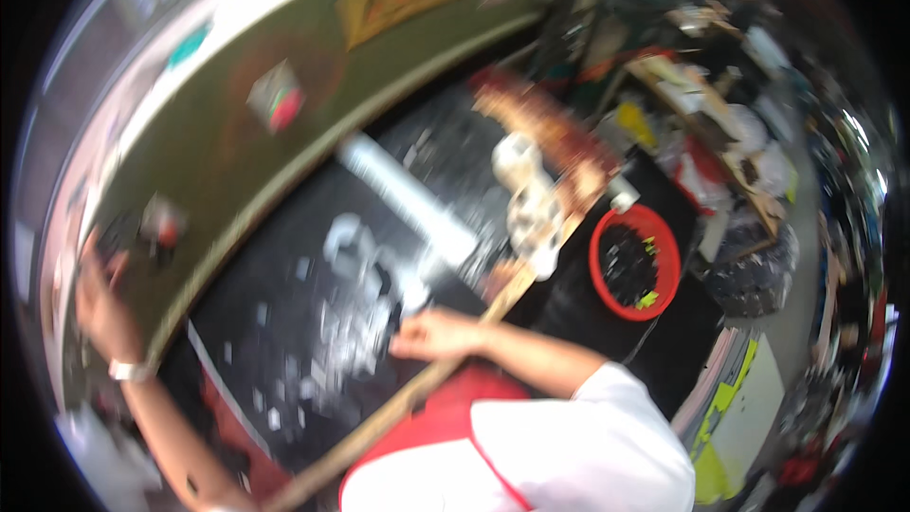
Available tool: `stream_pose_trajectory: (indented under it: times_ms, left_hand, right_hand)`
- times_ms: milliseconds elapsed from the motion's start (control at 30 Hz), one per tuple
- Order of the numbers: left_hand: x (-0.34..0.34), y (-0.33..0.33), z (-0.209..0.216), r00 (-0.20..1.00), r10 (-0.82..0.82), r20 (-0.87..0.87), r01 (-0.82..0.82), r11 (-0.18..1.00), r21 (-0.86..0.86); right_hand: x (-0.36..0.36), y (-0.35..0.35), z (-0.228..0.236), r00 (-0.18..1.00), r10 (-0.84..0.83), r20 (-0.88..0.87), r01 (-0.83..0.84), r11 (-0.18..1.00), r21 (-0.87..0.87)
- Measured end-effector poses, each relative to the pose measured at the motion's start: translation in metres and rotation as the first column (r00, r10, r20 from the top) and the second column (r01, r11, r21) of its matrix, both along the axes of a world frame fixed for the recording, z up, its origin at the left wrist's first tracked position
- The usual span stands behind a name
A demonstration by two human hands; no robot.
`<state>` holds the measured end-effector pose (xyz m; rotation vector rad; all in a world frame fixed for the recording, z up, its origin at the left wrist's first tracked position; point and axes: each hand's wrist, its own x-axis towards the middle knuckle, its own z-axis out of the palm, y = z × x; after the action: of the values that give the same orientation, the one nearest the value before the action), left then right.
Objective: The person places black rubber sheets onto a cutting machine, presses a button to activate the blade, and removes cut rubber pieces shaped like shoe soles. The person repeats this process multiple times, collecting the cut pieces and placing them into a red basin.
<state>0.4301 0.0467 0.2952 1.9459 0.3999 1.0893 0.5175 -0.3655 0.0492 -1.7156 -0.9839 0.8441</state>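
Note:
My left hand [106,313] is raised at the far left, beside the green wall panel [284,142]. Its fingers point up and look apart, though blurred, and a dark shape sits close to the fingertips. Low over the black work table [275,313], my right hand [438,334] is closed, its fingers curled together; a small dark thing shows at the fingertips, too smeared to name. Just beyond it lie a whitish ring-shaped thing [346,237] and many small pale scraps [336,341]. A long pale strip [408,199] lies farther back on the table.
A wooden edge strip [379,422] runs along the table's near side. White rounded things with dark spots [533,213] stand at its right. Beyond are a red basket [675,265] holding dark scraps, stacked sheets [739,408] and a cluttered wooden rack [716,133]. Small packets [275,100] hang on the panel.

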Motion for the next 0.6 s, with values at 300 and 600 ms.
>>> stream_pose_trajectory:
  times_ms: [300, 600]
  left_hand:
    - [-0.058, -0.203, -0.201, 0.745, -0.529, -0.408, 0.654, 0.698, 0.29]
    - [-0.053, -0.201, -0.224, 0.788, -0.419, -0.45, 0.238, 0.883, -0.405]
  right_hand:
    - [0.025, 0.033, -0.016, 0.379, 0.223, -0.898, -0.155, 0.972, 0.176]
    - [-0.001, 0.021, 0.0, 0.667, 0.304, -0.68, -0.143, 0.948, 0.283]
